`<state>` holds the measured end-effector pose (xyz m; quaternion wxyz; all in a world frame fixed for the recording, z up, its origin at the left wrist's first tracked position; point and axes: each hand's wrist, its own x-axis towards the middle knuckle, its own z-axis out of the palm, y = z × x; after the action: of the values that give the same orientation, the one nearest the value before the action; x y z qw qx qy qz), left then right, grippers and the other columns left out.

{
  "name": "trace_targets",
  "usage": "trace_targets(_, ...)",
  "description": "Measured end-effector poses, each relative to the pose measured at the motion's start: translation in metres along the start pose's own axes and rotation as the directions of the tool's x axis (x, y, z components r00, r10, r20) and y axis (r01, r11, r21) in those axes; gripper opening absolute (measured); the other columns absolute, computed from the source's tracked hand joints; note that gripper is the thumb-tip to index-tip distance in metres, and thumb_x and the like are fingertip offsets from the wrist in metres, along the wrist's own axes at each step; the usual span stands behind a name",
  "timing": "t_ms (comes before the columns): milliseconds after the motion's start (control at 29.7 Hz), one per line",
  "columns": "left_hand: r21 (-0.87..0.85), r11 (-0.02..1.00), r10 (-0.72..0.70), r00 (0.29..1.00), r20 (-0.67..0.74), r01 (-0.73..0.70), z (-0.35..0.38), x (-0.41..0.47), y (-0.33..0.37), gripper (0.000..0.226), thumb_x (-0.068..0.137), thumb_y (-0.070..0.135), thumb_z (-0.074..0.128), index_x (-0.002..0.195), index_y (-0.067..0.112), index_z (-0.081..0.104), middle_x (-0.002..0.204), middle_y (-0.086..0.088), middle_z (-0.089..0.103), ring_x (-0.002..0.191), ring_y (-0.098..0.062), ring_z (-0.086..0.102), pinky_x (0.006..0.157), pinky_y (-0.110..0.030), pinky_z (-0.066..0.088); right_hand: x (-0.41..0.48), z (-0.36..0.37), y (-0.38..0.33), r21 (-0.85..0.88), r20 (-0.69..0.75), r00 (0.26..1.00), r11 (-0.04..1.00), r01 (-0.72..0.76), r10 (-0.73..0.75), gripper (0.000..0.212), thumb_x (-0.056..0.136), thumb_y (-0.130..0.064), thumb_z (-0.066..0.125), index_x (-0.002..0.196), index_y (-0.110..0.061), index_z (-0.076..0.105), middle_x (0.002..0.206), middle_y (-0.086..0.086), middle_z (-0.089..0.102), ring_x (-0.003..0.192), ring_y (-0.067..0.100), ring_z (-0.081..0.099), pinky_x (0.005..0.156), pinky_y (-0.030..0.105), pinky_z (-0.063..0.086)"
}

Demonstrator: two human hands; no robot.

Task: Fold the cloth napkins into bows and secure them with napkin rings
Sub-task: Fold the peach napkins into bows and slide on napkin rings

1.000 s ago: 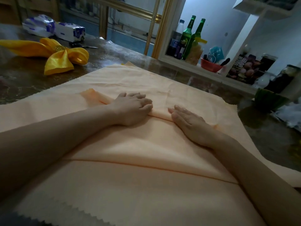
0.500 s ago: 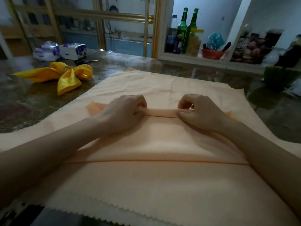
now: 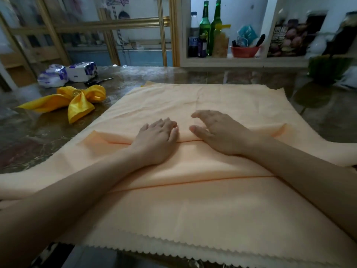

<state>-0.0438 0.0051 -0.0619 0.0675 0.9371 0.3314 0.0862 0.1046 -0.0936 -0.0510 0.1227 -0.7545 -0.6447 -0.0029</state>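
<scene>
My left hand (image 3: 157,140) lies flat, fingers straight, on the rolled fold of the peach napkin (image 3: 183,207), I think to press the crease so that it does not spring open. My right hand (image 3: 218,132) is just beside it on the same fold, released, fingers spread; the fingertips are blurred, so I cannot tell if they touch the cloth. The napkin is spread in the middle of the table (image 3: 38,144), its zigzag edge at the near side. At far left lies a finished yellow bow (image 3: 81,105) with a gold ring (image 3: 76,92) around its middle, probably put aside as done. Behind it are two tissue packs (image 3: 83,71) with blue print, and on the shelf (image 3: 241,61) green bottles (image 3: 204,26); none of the labels I can read.
</scene>
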Motion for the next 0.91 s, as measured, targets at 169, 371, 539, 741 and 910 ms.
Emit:
trace_targets(169, 0.025, 0.998, -0.067, 0.994, 0.092, 0.065, 0.003, 0.005, -0.002, 0.049, 0.102, 0.038, 0.014, 0.149, 0.026, 0.019, 0.158, -0.001, 0.008, 0.145, -0.014, 0.004, 0.118, -0.034, 0.004, 0.010, 0.005, 0.012, -0.042, 0.240, 0.965, 0.994, -0.098, 0.105, 0.065, 0.094, -0.060, 0.015, 0.151, -0.028, 0.010, 0.159, 0.000, 0.002, 0.146, 0.014, -0.002, 0.118, 0.034, 0.001)
trace_targets(371, -0.145, 0.986, 0.083, 0.997, 0.011, -0.080, -0.011, -0.005, -0.005, 0.037, 0.101, 0.029, 0.033, 0.133, 0.019, 0.049, 0.145, -0.002, 0.041, 0.137, -0.013, 0.030, 0.105, -0.019, 0.021, 0.004, -0.007, 0.022, 0.082, 0.091, 0.992, 0.992, -0.095, 0.087, 0.052, 0.094, -0.052, 0.041, 0.135, -0.023, 0.046, 0.144, 0.000, 0.042, 0.132, 0.017, 0.037, 0.106, 0.031, 0.028)
trace_targets(539, -0.122, 0.983, 0.138, 0.990, 0.009, -0.136, -0.030, -0.016, -0.012, 0.029, 0.094, 0.025, 0.052, 0.120, 0.014, 0.060, 0.122, -0.005, 0.058, 0.114, -0.020, 0.052, 0.095, -0.024, 0.038, -0.006, -0.042, 0.021, 0.237, 0.207, 0.978, 0.969, -0.063, 0.013, 0.018, 0.087, -0.034, 0.064, 0.103, -0.025, 0.065, 0.102, -0.011, 0.061, 0.098, 0.008, 0.056, 0.082, 0.021, 0.043)
trace_targets(741, -0.071, 0.986, 0.136, 0.975, -0.173, -0.150, -0.024, -0.016, -0.002, 0.016, 0.091, 0.015, 0.056, 0.102, 0.010, 0.066, 0.102, -0.005, 0.063, 0.097, -0.023, 0.057, 0.078, -0.022, 0.038, -0.006, -0.032, 0.018, 0.170, 0.075, 0.997, 0.985, 0.012, -0.026, 0.013, 0.087, -0.024, 0.064, 0.100, -0.020, 0.062, 0.090, -0.008, 0.057, 0.085, 0.012, 0.054, 0.077, 0.023, 0.044)
trace_targets(910, 0.100, 0.988, 0.146, 0.946, -0.291, -0.122, -0.018, -0.024, 0.007, 0.018, 0.088, 0.024, 0.056, 0.105, 0.017, 0.059, 0.108, 0.001, 0.062, 0.098, -0.024, 0.056, 0.067, -0.028, 0.032, -0.008, -0.027, 0.013, 0.061, -0.024, 0.997, 0.995, 0.073, -0.072, 0.014, 0.082, -0.012, 0.058, 0.083, -0.023, 0.050, 0.079, -0.014, 0.044, 0.077, 0.011, 0.044, 0.067, 0.023, 0.034)
